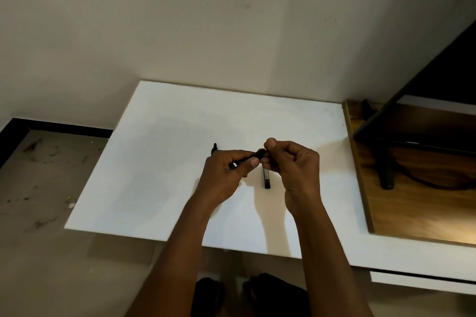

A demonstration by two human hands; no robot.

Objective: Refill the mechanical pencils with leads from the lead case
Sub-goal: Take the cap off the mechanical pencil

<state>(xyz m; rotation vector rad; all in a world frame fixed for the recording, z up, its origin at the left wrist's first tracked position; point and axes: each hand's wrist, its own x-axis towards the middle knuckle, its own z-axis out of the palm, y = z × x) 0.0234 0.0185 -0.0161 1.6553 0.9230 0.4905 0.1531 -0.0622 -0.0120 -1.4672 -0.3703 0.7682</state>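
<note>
My left hand (223,175) grips a black mechanical pencil (246,160) that slants up to the right above the white table (159,162). My right hand (291,162) pinches the pencil's upper end between thumb and fingers. A second black pencil (214,148) lies on the table behind my left hand, mostly hidden by it. The black lead case (267,179) lies flat on the table below and between my hands, its far end covered by my right fingers.
A wooden board (412,201) adjoins the table's right edge, with a black metal stand (385,162) and a cable on it. The wall rises just behind the table. To the left is bare floor (38,188) with small debris.
</note>
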